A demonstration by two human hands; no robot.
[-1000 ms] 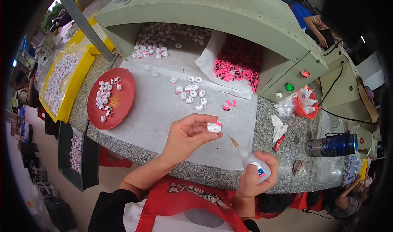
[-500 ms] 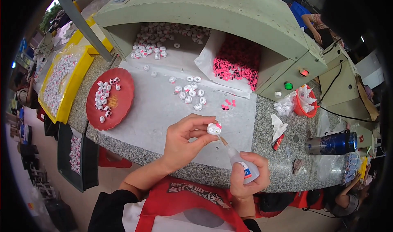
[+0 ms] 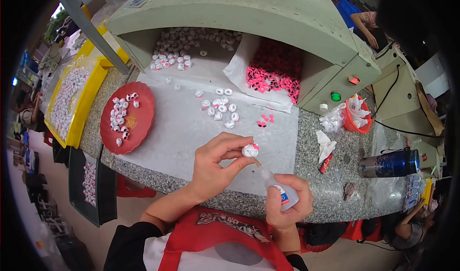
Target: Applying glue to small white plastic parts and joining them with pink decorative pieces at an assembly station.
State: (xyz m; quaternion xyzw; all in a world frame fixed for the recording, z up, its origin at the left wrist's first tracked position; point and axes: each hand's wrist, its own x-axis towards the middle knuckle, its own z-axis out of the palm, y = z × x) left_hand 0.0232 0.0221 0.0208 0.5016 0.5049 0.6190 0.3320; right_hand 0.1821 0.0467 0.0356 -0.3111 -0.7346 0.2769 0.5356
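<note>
My left hand (image 3: pixel 219 163) pinches a small white rounded piece (image 3: pixel 250 150) with a pink spot between thumb and fingers. In my right hand (image 3: pixel 290 205) is a translucent squeeze bottle (image 3: pixel 284 194) with a thin nozzle. Its tip points up at the underside of the piece, close to my left thumb; whether they touch I cannot tell. Beyond my hands, several similar white pieces (image 3: pixel 221 107) lie loose on a white sheet (image 3: pixel 177 132). A few pink bits (image 3: pixel 266 118) lie to their right.
A grey-green hooded cabinet (image 3: pixel 230 13) holds many white pieces and a heap of pink bits (image 3: pixel 273 70). Left are a red plate (image 3: pixel 109 136), a yellow tray (image 3: pixel 94 91) and a dark green bin (image 3: pixel 106 194). Right are an orange cup (image 3: pixel 355 123) and a blue flask (image 3: pixel 389 164). Other people sit nearby.
The bottle and my right hand have shifted slightly left, bringing the nozzle lower along the piece near my left thumb. My left hand still holds the same piece in nearly the same place.
</note>
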